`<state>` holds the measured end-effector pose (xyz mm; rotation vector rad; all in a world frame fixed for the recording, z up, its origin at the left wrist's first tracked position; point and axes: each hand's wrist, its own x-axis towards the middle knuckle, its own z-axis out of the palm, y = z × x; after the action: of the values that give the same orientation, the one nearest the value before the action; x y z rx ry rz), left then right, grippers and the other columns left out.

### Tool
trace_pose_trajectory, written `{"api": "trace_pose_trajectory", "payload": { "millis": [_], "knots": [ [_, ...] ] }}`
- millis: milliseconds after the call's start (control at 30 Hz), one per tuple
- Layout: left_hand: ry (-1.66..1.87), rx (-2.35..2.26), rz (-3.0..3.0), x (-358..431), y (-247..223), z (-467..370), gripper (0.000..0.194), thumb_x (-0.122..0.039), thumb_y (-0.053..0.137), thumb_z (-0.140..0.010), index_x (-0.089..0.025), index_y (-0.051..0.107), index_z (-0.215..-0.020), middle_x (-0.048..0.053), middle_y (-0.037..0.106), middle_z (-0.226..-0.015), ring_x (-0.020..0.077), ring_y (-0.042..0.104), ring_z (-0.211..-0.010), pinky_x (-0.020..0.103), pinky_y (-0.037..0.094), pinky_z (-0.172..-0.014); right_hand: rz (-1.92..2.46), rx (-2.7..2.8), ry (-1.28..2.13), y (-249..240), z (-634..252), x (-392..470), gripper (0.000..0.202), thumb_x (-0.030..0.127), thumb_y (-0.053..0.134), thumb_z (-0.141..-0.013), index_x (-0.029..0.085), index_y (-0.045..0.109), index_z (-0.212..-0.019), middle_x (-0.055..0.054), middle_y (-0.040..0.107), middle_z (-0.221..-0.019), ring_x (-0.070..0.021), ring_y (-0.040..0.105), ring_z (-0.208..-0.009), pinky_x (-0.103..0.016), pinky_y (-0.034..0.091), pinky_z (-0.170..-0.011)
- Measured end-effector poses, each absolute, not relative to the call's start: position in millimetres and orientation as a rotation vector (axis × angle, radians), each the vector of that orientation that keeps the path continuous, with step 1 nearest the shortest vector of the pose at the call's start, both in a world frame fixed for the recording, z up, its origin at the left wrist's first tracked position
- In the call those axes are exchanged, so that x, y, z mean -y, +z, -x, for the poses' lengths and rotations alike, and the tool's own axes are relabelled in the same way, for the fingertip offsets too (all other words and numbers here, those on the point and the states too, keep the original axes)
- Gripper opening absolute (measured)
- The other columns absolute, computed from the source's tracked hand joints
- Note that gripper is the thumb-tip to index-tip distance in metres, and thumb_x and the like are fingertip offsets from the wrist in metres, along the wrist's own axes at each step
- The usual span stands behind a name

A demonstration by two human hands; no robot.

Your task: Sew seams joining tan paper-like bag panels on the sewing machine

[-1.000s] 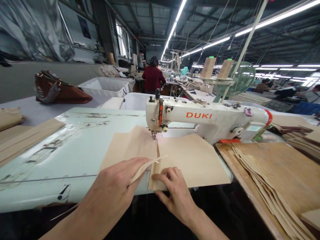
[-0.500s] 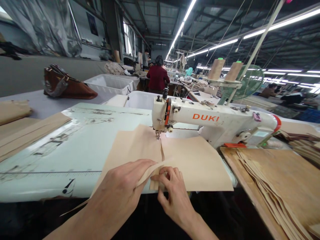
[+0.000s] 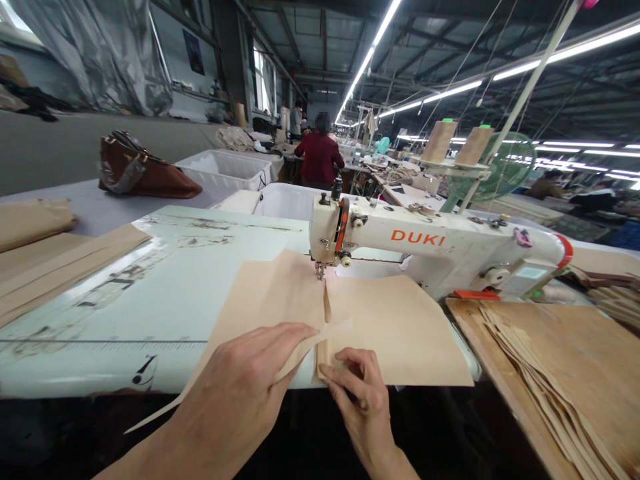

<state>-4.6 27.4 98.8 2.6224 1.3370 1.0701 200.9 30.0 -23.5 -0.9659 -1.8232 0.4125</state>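
Observation:
Two beige fabric panels meet under the presser foot of a white sewing machine. My left hand is closed on the edge of the left fabric panel, which is lifted and curled between thumb and fingers. At the near edge of the right fabric panel, my right hand pinches a folded strip of it between thumb and index finger. A narrow gap runs between the panels from the presser foot toward my hands. Part of the left panel is hidden behind my left hand.
On the right, a wooden board carries layered beige strips. Folded fabric pieces lie at left, with a brown leather bag behind. Thread cones stand above the machine. A person in dark red sits farther back.
My right hand has moved slightly right and down, still pinching the folded edge, and apart from my left hand. The left hand keeps its hold. The whole view has shifted a little.

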Motion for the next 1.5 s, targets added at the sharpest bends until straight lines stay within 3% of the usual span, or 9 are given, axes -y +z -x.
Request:
{"api": "trace_pose_trajectory", "payload": {
  "millis": [133,467,600,733,867,1067,1200,1333,1500],
  "knots": [
    [1.088,-1.323,-2.622,-27,96,6,0.033,-0.014,0.040,-0.093,-0.022,0.066,-0.112,0.000,0.074,-0.109,0.0148,0.071,-0.097,0.022,0.055,-0.089,0.955,1.875,0.417,-20,-199,-32,0.037,0.007,0.062,-0.090,0.033,0.068,-0.116,-0.003,0.063,-0.094,-0.0201,0.050,-0.090,-0.036,0.046,-0.074],
    [1.028,-1.333,-2.714,-22,95,8,0.037,-0.009,0.038,-0.091,-0.021,0.065,-0.113,0.001,0.074,-0.108,0.0153,0.071,-0.096,0.023,0.056,-0.089,0.973,1.937,0.344,-14,-197,-30,0.031,0.009,0.062,-0.091,0.031,0.068,-0.112,-0.002,0.067,-0.094,-0.0204,0.050,-0.086,-0.038,0.043,-0.073],
    [1.141,-1.187,-2.940,-19,63,8,0.046,-0.001,0.034,-0.087,-0.019,0.064,-0.116,0.003,0.071,-0.115,0.0150,0.065,-0.109,0.027,0.044,-0.107,0.931,1.987,0.226,-16,-198,-29,0.017,0.010,0.054,-0.094,0.022,0.066,-0.090,-0.004,0.064,-0.087,-0.0208,0.050,-0.085,-0.038,0.041,-0.072],
    [1.145,-0.959,-3.254,-23,14,14,0.040,-0.008,0.031,-0.095,-0.018,0.065,-0.113,0.007,0.071,-0.115,0.0169,0.064,-0.111,0.032,0.031,-0.117,0.792,1.997,0.036,-22,-200,-32,0.032,0.013,0.037,-0.098,0.018,0.055,-0.072,-0.005,0.059,-0.076,-0.0205,0.050,-0.082,-0.038,0.037,-0.070],
    [0.892,-0.774,-3.420,-30,-5,24,0.036,-0.011,0.035,-0.095,-0.016,0.065,-0.114,0.008,0.068,-0.122,0.0187,0.061,-0.118,0.036,0.022,-0.120,0.788,2.008,-0.045,-24,-202,-34,0.033,0.010,0.034,-0.097,0.018,0.056,-0.073,-0.003,0.061,-0.075,-0.0191,0.053,-0.082,-0.038,0.036,-0.072],
    [0.881,-0.807,-3.343,-33,-3,22,0.034,-0.010,0.038,-0.091,-0.021,0.064,-0.110,0.005,0.065,-0.129,0.0177,0.053,-0.128,0.034,0.024,-0.119,0.765,1.949,-0.040,-22,-202,-32,0.034,0.012,0.034,-0.100,0.020,0.061,-0.080,-0.002,0.064,-0.076,-0.0187,0.055,-0.086,-0.037,0.038,-0.073],
    [0.861,-0.796,-3.328,-31,-2,14,0.031,-0.011,0.036,-0.092,-0.019,0.064,-0.104,0.007,0.065,-0.127,0.0186,0.054,-0.126,0.036,0.023,-0.120,0.764,1.947,-0.022,-23,-202,-33,0.032,0.013,0.036,-0.101,0.021,0.063,-0.085,-0.002,0.064,-0.075,-0.0189,0.056,-0.086,-0.037,0.038,-0.073],
    [0.903,-0.980,-3.160,-27,-1,4,0.029,-0.013,0.037,-0.098,-0.021,0.064,-0.099,0.002,0.069,-0.121,0.0130,0.059,-0.118,0.028,0.023,-0.118,0.754,1.927,-0.066,-24,-200,-36,0.030,0.013,0.037,-0.101,0.019,0.063,-0.087,-0.002,0.064,-0.075,-0.0181,0.055,-0.084,-0.036,0.038,-0.074],
    [0.903,-0.950,-3.241,-32,0,5,0.024,-0.014,0.043,-0.095,-0.021,0.065,-0.091,0.000,0.070,-0.116,0.0134,0.061,-0.111,0.025,0.025,-0.115,0.740,1.944,-0.063,-15,-203,-32,0.023,0.008,0.037,-0.090,0.014,0.059,-0.090,-0.007,0.066,-0.086,-0.0192,0.056,-0.082,-0.036,0.041,-0.073]
  ]
}}
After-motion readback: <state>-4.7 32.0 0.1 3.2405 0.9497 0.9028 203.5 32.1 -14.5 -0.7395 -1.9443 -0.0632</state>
